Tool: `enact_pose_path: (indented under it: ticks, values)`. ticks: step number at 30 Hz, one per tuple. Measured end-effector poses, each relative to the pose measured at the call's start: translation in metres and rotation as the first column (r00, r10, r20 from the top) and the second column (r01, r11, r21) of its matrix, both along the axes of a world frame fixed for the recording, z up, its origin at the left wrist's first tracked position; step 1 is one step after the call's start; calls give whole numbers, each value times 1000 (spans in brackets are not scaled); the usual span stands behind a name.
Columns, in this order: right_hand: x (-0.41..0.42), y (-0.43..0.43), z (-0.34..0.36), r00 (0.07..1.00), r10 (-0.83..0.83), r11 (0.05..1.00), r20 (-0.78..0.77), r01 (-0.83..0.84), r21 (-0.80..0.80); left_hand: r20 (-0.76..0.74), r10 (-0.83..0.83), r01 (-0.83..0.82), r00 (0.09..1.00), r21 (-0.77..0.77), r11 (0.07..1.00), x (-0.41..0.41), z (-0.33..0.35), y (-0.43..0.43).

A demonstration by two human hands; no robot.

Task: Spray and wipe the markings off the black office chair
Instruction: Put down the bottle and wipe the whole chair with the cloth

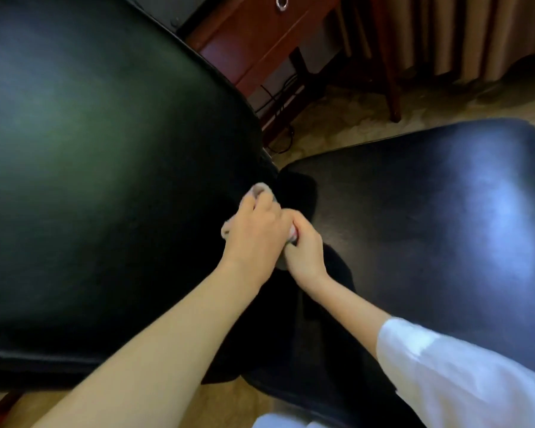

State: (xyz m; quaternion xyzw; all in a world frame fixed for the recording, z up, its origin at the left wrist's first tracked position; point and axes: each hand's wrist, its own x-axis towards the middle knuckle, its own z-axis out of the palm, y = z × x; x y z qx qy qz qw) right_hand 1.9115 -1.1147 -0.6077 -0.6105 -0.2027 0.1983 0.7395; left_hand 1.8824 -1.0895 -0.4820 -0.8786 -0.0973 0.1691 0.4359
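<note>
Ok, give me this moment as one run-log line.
step: wiping | left grip: holds cloth against chair back | right grip: holds same cloth

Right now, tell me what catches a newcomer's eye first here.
Two bare hands meet at centre: the left hand holds a pale cloth against the backrest filling the left, the right hand pinching the cloth's near end. The glossy seat gleams at right, a red-brown desk above.

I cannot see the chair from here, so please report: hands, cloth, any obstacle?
Left hand grips cloth low on backrest. Right hand pinches the cloth's near end. No markings visible, nothing in the way.
</note>
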Motion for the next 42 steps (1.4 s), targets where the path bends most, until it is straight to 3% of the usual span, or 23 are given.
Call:
enact_pose_path:
  ticks: [4,7,13,20,27,34,39,40,42]
  values:
    - [46,55,-6,995,-71,989,77,80,-125,-71,-41,47,997,83,995,58,-8,44]
    - [54,83,-5,993,-110,978,-30,103,-179,-94,-48,54,994,62,997,70,-12,73]
    - [31,108,-29,998,48,992,-32,-51,-116,-182,-56,71,982,77,995,57,-19,87]
    - [-7,67,-18,959,266,958,-103,-275,-87,-208,73,-64,976,50,997,13,-24,62]
    - [-84,12,-14,939,312,941,-145,-327,-90,-329,169,-161,929,54,986,-58,-26,14]
    - [-146,-53,-4,898,392,908,-200,-413,-71,-308,322,-313,895,79,946,-130,-28,-64]
    - [-188,-83,-9,843,516,843,-154,-531,-87,-358,507,-488,784,150,860,-161,-28,-111]
    - [-197,-87,-10,822,558,817,-115,-569,-97,-367,511,-490,778,157,858,-174,-25,-112]
    - [-208,-93,-11,820,568,816,-75,-572,-82,-399,379,-407,835,18,913,-202,-21,-102]
